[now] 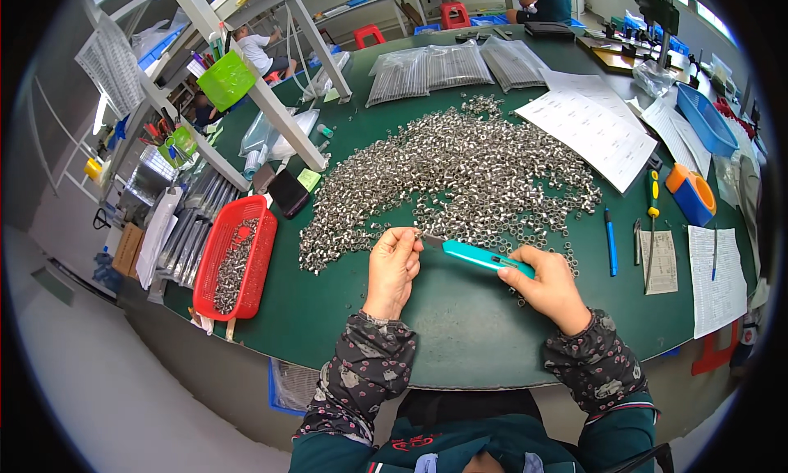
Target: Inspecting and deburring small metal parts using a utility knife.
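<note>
Right grip around teal knife

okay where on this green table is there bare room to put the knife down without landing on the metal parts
Bare green mat lies along the near edge, under and between the left hand and right hand, which holds the teal knife. Another bare patch sits between the red basket and the pile of metal parts. The middle is crowded; papers cover the right.

A red basket is sitting left of the hands, papers and a blue pen lying to their right.
</note>
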`<state>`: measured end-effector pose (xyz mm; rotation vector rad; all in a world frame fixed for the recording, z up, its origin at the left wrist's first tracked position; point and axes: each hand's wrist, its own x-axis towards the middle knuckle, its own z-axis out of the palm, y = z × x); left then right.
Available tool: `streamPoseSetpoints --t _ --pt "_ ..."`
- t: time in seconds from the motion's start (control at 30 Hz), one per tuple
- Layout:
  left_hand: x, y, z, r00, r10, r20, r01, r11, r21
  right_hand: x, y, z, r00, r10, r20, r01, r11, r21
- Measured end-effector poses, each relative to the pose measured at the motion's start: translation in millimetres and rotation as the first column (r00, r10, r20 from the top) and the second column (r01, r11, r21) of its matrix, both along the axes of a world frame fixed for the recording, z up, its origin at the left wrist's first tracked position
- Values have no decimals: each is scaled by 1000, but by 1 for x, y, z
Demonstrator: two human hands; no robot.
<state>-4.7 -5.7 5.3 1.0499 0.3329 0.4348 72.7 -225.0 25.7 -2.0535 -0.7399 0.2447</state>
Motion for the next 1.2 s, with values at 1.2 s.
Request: streamPoseSetpoints --t 1.2 --pt "2 5 -2 986 -126 110 126 992 6 8 -1 -6 996 45 -81 -36 993 111"
